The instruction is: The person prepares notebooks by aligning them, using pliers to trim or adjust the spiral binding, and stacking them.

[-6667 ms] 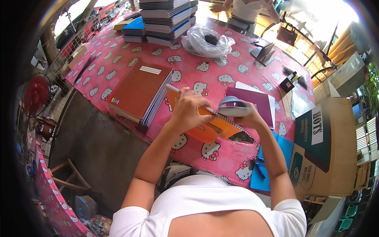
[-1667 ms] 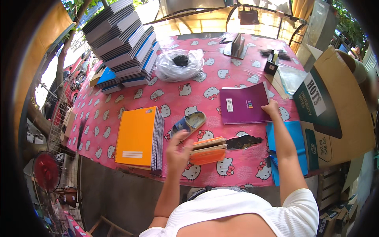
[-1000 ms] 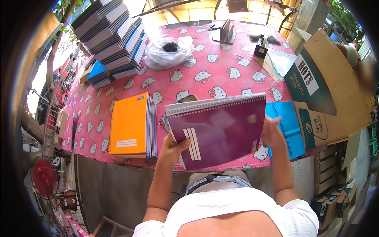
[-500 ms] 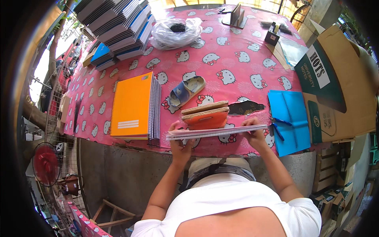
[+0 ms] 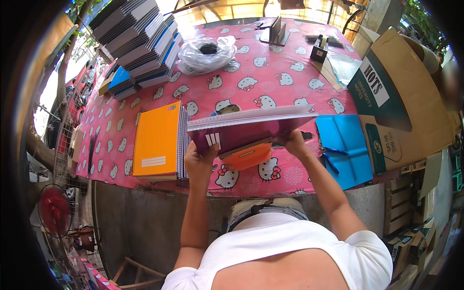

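My left hand [image 5: 199, 162] grips the left end of a purple-covered notebook [image 5: 241, 134], its thumb on the cover near a white label. At the other end, my right hand [image 5: 294, 143] is closed round the notebook's right side. The notebook is held up off the table and tilted, its cover toward me and a row of punched holes along its upper edge. Below and partly behind it is an orange-faced wooden block stand [image 5: 247, 155]. A blue slipper [image 5: 227, 109] is mostly hidden behind the notebook's far edge.
To the left lies a stack of orange spiral notebooks [image 5: 157, 140]. An open blue notebook [image 5: 344, 150] with blue pens is at right, beside a cardboard box [image 5: 411, 92]. Farther back are tall notebook piles [image 5: 140, 48], a white plastic bag [image 5: 208, 55] and a tape dispenser [image 5: 320, 49].
Both hands have lifted the notebook and moved it away from me and a little left. It was nearly edge-on; now its purple cover shows and it hides most of the slipper.
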The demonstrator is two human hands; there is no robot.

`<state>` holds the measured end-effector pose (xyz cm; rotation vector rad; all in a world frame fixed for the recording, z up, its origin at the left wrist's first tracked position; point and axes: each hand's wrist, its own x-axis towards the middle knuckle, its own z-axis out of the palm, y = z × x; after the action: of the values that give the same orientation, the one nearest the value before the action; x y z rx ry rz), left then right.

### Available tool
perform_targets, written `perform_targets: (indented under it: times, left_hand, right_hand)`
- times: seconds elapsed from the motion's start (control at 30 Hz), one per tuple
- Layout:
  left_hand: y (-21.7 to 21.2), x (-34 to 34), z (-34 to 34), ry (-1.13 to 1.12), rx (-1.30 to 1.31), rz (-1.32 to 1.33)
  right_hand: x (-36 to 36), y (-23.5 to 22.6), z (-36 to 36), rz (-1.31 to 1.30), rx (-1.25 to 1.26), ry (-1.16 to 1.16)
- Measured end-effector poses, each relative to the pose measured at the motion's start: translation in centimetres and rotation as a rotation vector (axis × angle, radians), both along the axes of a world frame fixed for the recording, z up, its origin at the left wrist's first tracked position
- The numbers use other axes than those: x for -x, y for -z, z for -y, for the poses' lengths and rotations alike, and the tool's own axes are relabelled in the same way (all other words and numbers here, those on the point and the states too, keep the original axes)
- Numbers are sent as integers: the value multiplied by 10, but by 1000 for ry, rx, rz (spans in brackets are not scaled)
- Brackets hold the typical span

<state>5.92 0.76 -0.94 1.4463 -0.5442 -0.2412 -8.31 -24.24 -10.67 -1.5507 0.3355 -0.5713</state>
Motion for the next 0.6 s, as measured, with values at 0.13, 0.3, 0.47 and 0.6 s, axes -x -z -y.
perform_targets:
  times: [0.13,0.3,0.47,0.6]
  left_hand:
    - [-20,37,26,-473,-42,706]
    - [-38,78,54,35,-664,1188]
    - [-43,63,72,374,-509,1025]
    - [-41,62,79,343,-335,953]
  right_hand:
    - [27,43,-26,-101,102,90]
    - [54,27,-67,-222,313,94]
    - [106,5,83,-511,724,617]
    - [137,1,142,-790,848,835]
